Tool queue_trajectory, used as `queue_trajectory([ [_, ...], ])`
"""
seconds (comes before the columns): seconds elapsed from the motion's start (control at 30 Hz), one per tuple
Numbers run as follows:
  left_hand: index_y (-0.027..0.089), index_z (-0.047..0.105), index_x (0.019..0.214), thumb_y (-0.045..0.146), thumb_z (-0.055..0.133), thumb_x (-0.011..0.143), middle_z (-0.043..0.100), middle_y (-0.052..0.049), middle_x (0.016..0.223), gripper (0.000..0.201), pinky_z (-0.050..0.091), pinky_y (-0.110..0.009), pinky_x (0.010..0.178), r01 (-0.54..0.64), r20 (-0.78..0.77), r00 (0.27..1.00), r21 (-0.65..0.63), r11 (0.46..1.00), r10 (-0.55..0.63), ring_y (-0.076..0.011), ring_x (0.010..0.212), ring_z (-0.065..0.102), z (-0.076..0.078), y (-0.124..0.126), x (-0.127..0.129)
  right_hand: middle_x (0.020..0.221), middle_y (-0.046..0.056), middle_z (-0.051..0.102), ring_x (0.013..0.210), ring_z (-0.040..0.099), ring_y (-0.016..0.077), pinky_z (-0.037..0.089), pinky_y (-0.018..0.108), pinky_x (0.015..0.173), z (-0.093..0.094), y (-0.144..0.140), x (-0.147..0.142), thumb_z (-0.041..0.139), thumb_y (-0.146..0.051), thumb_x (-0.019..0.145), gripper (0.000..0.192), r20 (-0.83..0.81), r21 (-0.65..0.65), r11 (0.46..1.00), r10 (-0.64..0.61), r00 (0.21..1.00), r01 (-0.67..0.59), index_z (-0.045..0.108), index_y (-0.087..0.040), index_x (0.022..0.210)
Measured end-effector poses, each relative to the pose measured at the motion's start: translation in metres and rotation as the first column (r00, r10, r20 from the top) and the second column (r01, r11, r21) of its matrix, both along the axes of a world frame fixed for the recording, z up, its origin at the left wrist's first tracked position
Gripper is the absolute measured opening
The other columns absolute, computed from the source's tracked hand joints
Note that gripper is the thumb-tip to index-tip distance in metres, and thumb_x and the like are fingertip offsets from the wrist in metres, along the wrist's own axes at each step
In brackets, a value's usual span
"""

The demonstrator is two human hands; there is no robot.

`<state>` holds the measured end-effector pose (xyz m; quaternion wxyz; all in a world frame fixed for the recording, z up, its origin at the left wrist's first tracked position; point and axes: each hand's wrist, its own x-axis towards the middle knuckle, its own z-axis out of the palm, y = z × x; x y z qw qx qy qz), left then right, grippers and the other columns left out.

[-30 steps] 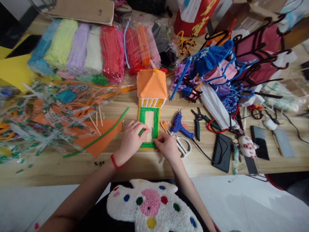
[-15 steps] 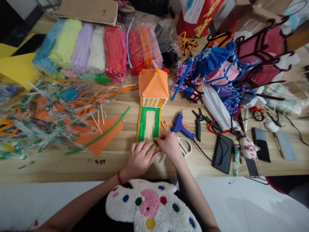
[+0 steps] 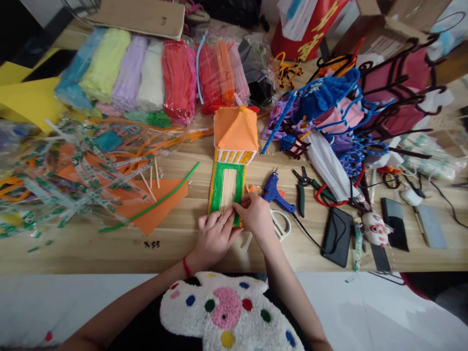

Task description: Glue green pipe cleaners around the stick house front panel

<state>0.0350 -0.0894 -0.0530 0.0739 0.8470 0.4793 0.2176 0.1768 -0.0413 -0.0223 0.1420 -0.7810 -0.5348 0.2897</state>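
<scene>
1. Both hands are down at the near end of the little craft house (image 3: 228,187) — it lies flat on the wooden table (image 3: 109,253), orange roof (image 3: 236,127) pointing to 12 o'clock.
2. Left hand (image 3: 215,237) lies with its fingers spread flat over the bottom edge of the green-bordered wall, pressing rather than gripping — nothing is closed in it.
3. Right hand (image 3: 256,214) comes in from 3 o'clock, fingertips pinched on the green fuzzy trim at the lower right corner.
4. My read: the trim is being pressed into place along the base. A next move would call for firm, even fingertip pressure along that edge.
5. At 3 o'clock of the right hand: scissors (image 3: 280,224), then the blue glue gun (image 3: 276,192), then pliers (image 3: 302,187).
6. At 11 o'clock, clear plastic bags (image 3: 131,73) hold bundles of fuzzy sticks — blue, yellow-green, lilac, white, red.
7. A loose green stick (image 3: 153,204) lies at 9 o'clock across orange paper (image 3: 161,204).
</scene>
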Motion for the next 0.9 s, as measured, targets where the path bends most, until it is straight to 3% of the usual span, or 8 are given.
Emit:
queue_trajectory([
  [0.2, 0.018, 0.067, 0.108, 0.038, 0.061, 0.086, 0.068, -0.005, 0.114, 0.03, 0.035, -0.04, 0.078, 0.001, 0.023, 1.0, 0.044, 0.999, -0.002, -0.0219, 0.092, 0.059, -0.002, 0.002, 0.001, 0.072, 0.005, 0.068, 0.067, 0.063, 0.0166, 0.044, 0.024, 0.063, 0.003, 0.003, 0.001, 0.067, -0.025, 0.072, 0.012, 0.018, -0.061, 0.998, 0.001, 1.0, 0.0, 0.059, -0.017, 0.074],
  [0.6, 0.02, 0.069, 0.105, 0.041, 0.059, 0.086, 0.069, -0.005, 0.111, 0.029, 0.035, -0.04, 0.078, 0.017, 0.036, 0.999, -0.01, 1.0, -0.017, -0.0225, 0.094, 0.058, -0.007, 0.003, 0.0, 0.073, 0.005, 0.068, 0.068, 0.063, 0.0174, 0.04, 0.024, 0.059, 0.009, 0.01, -0.002, 0.062, -0.029, 0.072, 0.013, 0.141, -0.129, 0.991, 0.056, 0.988, -0.038, 0.062, -0.017, 0.076],
  [0.9, 0.019, 0.065, 0.111, 0.041, 0.057, 0.087, 0.066, -0.006, 0.118, 0.033, 0.035, -0.042, 0.08, 0.018, 0.008, 1.0, -0.032, 0.999, -0.018, -0.0236, 0.096, 0.057, -0.002, 0.004, -0.001, 0.062, 0.004, 0.066, 0.062, 0.061, 0.0154, 0.037, 0.023, 0.054, 0.012, 0.023, 0.008, 0.066, -0.031, 0.069, 0.015, 0.122, -0.198, 0.973, 0.143, 0.982, -0.117, 0.064, -0.018, 0.062],
])
